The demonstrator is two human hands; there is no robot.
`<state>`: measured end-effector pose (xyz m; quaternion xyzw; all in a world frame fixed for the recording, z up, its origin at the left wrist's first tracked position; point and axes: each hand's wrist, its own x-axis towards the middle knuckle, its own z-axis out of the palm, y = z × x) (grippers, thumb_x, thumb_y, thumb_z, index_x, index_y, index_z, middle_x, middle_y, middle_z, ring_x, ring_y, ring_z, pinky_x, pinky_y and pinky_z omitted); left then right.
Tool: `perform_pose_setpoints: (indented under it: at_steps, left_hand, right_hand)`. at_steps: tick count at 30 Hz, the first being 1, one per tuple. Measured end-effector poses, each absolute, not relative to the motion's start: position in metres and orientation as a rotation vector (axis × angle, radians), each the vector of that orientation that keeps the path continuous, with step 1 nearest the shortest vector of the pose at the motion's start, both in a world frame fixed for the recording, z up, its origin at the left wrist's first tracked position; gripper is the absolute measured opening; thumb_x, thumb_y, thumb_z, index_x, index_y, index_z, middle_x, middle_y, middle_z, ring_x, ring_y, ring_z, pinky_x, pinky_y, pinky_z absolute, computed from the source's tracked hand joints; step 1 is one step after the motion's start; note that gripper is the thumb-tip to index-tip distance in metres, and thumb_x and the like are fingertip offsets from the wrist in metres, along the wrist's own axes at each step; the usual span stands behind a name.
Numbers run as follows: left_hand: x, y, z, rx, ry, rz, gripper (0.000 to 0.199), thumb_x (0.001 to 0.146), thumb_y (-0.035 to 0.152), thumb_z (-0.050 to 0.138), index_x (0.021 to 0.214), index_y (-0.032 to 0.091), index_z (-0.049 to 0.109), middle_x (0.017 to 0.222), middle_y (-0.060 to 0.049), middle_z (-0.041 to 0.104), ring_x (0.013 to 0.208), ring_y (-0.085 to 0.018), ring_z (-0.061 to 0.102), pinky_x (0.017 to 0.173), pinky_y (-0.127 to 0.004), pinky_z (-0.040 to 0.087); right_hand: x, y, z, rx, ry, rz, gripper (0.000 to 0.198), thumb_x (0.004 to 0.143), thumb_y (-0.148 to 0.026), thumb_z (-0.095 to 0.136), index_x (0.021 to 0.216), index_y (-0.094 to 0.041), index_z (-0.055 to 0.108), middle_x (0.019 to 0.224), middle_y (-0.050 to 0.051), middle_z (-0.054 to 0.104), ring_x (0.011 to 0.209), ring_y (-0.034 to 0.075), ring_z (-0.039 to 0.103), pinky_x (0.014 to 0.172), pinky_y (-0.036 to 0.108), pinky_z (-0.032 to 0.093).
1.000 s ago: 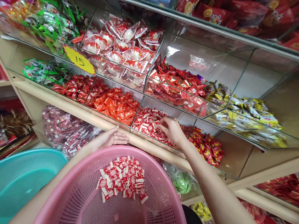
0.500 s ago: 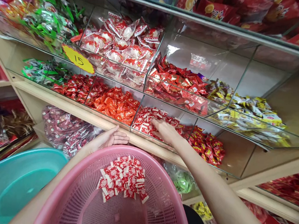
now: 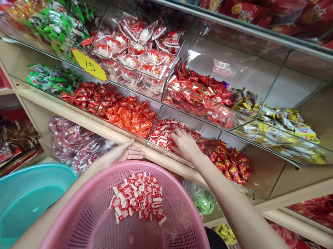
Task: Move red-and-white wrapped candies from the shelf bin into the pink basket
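My right fingers (image 3: 176,136) curl down into small red-and-white wrapped sweets (image 3: 162,131), gripping or not I cannot tell, my forearm crossing the pale wooden ledge (image 3: 161,160). My left hand (image 3: 121,153), unclenched, lies beside the pink perforated plastic basket (image 3: 80,189) holding more; shiny red-wrapped sweets (image 3: 202,92) fill a clear compartment above.

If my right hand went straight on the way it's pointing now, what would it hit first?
Your right hand would most likely meet the red-and-white wrapped candies just ahead of it; depth is unclear, so it may be touching them now.
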<state>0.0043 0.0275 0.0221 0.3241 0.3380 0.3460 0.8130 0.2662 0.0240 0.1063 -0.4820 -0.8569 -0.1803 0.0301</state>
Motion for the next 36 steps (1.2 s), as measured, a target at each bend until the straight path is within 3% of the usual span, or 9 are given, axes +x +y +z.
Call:
perform_pose_setpoints:
  at_steps: [18,27,32,36]
  left_hand:
    - [0.003,0.030,0.016,0.710,0.722,0.764,0.042,0.092,0.042,0.041,0.089,0.007,0.064,0.101,-0.018,0.067,0.093,-0.023,0.065,0.090,-0.032,0.047]
    - [0.003,0.030,0.015,0.690,0.714,0.753,0.042,0.092,0.042,0.042,0.105,0.008,0.061,0.103,-0.017,0.067,0.095,-0.022,0.065,0.092,-0.033,0.045]
    - [0.003,0.029,0.014,0.710,0.705,0.758,0.040,0.091,0.042,0.043,0.094,0.008,0.063,0.104,-0.018,0.066,0.097,-0.022,0.064,0.094,-0.033,0.045]
    - [0.002,0.029,0.012,0.735,0.700,0.768,0.040,0.091,0.042,0.044,0.090,0.009,0.065,0.104,-0.017,0.066,0.097,-0.022,0.064,0.095,-0.032,0.044]
  right_hand:
    - [0.272,0.022,0.104,-1.526,-2.643,-0.447,0.016,0.082,-0.022,0.059,0.096,-0.017,0.056,0.102,0.011,0.060,0.096,0.024,0.051,0.079,0.034,0.037]
    - [0.295,0.013,0.110,-1.489,-2.456,-0.227,0.015,0.082,-0.025,0.059,0.094,-0.017,0.056,0.093,0.007,0.062,0.086,0.020,0.053,0.076,0.029,0.037]
    - [0.301,0.010,0.114,-1.549,-2.325,-0.209,0.017,0.081,-0.023,0.057,0.097,-0.017,0.056,0.089,0.006,0.063,0.081,0.019,0.055,0.071,0.028,0.038]
    - [0.298,0.009,0.114,-1.570,-2.347,-0.224,0.023,0.082,-0.023,0.056,0.105,-0.016,0.057,0.098,0.009,0.064,0.090,0.021,0.056,0.077,0.030,0.040]
